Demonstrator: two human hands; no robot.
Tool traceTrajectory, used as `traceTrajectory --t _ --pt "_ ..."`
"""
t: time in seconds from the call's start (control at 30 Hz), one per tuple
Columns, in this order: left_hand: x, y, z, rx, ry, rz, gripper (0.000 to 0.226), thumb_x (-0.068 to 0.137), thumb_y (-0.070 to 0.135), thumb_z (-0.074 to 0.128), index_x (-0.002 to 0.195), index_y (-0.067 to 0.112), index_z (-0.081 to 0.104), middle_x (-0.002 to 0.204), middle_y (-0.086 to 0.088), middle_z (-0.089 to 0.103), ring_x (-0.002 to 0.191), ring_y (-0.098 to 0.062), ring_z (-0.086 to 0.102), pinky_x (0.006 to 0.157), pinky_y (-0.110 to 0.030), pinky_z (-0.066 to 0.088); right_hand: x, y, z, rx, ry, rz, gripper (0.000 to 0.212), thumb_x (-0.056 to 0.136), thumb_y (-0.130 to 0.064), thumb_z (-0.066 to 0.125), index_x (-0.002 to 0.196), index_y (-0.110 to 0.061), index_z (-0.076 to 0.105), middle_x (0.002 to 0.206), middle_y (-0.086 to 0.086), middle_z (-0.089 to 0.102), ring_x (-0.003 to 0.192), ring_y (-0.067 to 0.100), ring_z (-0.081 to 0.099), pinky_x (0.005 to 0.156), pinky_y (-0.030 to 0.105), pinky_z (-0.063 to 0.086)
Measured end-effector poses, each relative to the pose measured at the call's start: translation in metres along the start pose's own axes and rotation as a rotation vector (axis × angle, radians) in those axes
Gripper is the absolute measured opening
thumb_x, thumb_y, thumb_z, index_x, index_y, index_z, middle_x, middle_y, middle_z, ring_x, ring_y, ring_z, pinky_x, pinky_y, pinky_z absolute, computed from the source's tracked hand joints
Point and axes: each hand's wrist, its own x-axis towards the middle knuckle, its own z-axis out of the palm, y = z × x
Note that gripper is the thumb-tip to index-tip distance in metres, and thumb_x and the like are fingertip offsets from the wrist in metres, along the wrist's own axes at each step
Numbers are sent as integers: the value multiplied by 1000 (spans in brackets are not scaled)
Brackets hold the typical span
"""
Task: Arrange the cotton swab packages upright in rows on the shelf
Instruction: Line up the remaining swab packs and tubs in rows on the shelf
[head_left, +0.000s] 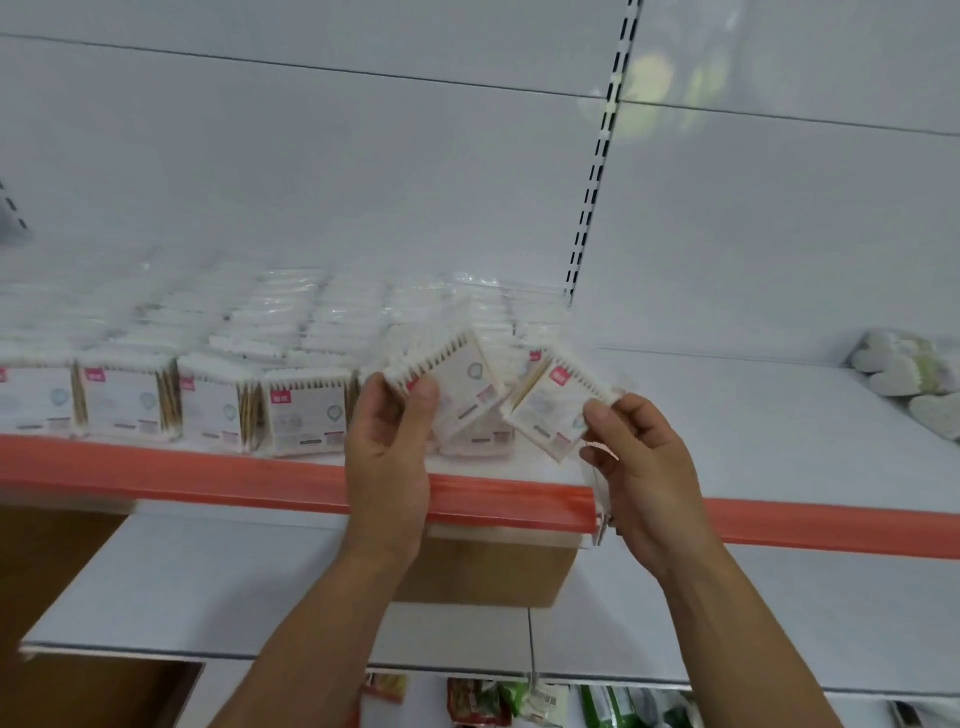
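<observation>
Cardboard box (493, 571): sitting on the lower shelf (208, 587) just beneath the left hand's wrist; the red edge strip (208, 473) is hiding its top, so its contents cannot be told.
Shelf (727, 415): carrying the standing packages (218, 395) in upright rows, stretching away to the left of the left hand and back toward the white rear panel (363, 182).
Edge: the red edge strip is running across under both hands, which are reaching over it.
Open room: bare shelf is lying to the right of the right hand, reaching as far as a pile of pale bundles (914, 374) well apart from it.
Left hand (389, 441): pinching the left package (457, 384) by its lower corner, thumb on the front; the package is leaning right.
Right hand (639, 467): pinching the right package (550, 410) by its outer corner; the package is leaning left, almost meeting the other.
Both held packages: hanging just above the shelf's front, right beside the last standing row.
</observation>
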Motion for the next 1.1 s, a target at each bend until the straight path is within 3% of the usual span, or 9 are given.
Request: traceTrajectory --t 0.1,0.17,0.27,0.4,0.53,0.67,0.83,0.97,1.1 --pt "5 10 -7 -82 63 25 15 97 17 54 103 25 65 97 13 75 97 -7 71 77 -22 58 2 4 7 -231 -10 -47 7 89 -12 69 94 -13 64 92 0 73 82 9 68 67 19 52" --pt "6 13 -11 -77 81 22 18 99 14 53 102 26 65 96 14 75 98 -7 71 81 -25 59 3 6 12 -338 -49 -70 8 88 -15 70 95 -16 65 92 -3 73 80 6 67 64 16 52" --pt "5 13 -14 -63 90 11 18 98 14 54 105 25 66 100 13 75 103 -9 70 89 -29 58 6 12 19 -495 -108 -91 12 87 -20 73 98 -22 68 92 -8 72 73 0 62 66 16 50" --pt "4 13 -12 -37 45 -8 14 91 22 59 103 20 66 99 10 75 101 -12 70 82 -25 59 8 19 25 -618 -73 -161 15 85 -27 74 97 -26 65 91 -12 68 70 -3 58 64 12 48" --pt "3 12 -7 -8 -18 -36 12 90 22 60 98 17 65 95 6 73 94 -11 70 74 -24 59 5 23 29 -646 -70 -210 17 86 -27 74 92 -32 59 90 -15 65 73 -4 58 63 10 46" --pt "3 10 0 -3 -59 -37 12 87 23 61 95 16 65 93 6 73 94 -12 71 75 -25 59 5 24 27 -611 -82 -221 14 87 -28 72 96 -26 61 91 -14 65 74 -2 58 65 14 47" --pt "6 7 3 26 -104 -67 22 83 28 62 100 15 66 98 5 75 98 -13 71 80 -27 60 14 8 11 -483 -42 -156 19 86 -26 73 103 -21 66 91 -4 69 75 3 60 77 32 53" --pt "9 0 3 44 -127 -139 26 81 28 63 102 13 67 100 2 76 99 -16 72 78 -25 59 24 -9 -9 -347 -34 -138 12 90 -15 68 102 -16 66 96 3 72 78 5 65 65 15 51" --pt "13 -5 2 141 -160 -173 10 94 17 60 100 13 67 96 3 75 98 -15 72 78 -23 58 45 -5 -21 -445 51 -130 13 88 -17 71 99 -19 65 95 0 69 83 13 64 69 21 52"
